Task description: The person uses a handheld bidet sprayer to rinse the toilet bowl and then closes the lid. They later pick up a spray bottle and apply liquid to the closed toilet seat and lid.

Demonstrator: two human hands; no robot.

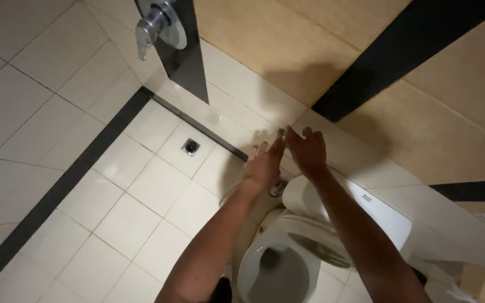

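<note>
Overhead, the left hand (265, 165) and right hand (308, 150), fingers spread and holding nothing, reach side by side above the far end of a white ceramic toilet (279, 269).

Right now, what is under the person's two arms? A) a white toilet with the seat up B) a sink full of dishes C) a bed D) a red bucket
A: a white toilet with its seat raised sits below both arms, while the left hand and right hand reach out empty above its tank.
</note>
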